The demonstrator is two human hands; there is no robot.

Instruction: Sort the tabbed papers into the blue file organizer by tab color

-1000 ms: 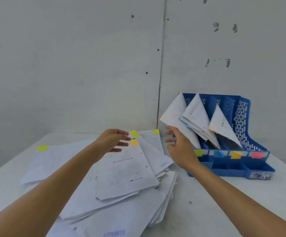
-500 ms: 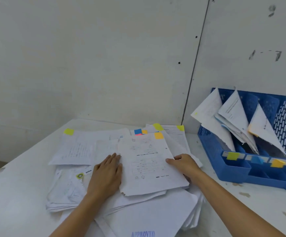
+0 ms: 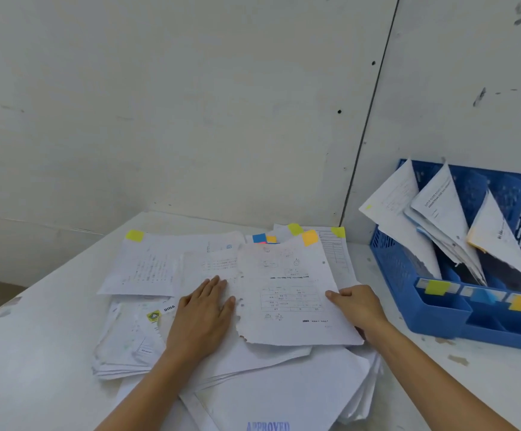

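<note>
Because the orange-tabbed sheet (image 3: 287, 293) lies on top of the loose pile of papers (image 3: 278, 387), near the blue file organizer (image 3: 408, 293) to its right, its ragged left edge could tear further if it is pulled away sideways (the paper looks thin and worn). Sheets beneath may drag along and slide off the stack. Its orange tab (image 3: 310, 237) could also be mistaken for the yellow tabs (image 3: 134, 235) close by, sending it to the wrong slot. The right hand (image 3: 357, 306) pinches the sheet's right edge, thumb on top and fingers curled. The left hand (image 3: 201, 318) lies flat with straight fingers, pressing the pile just beside the sheet's left edge.
</note>
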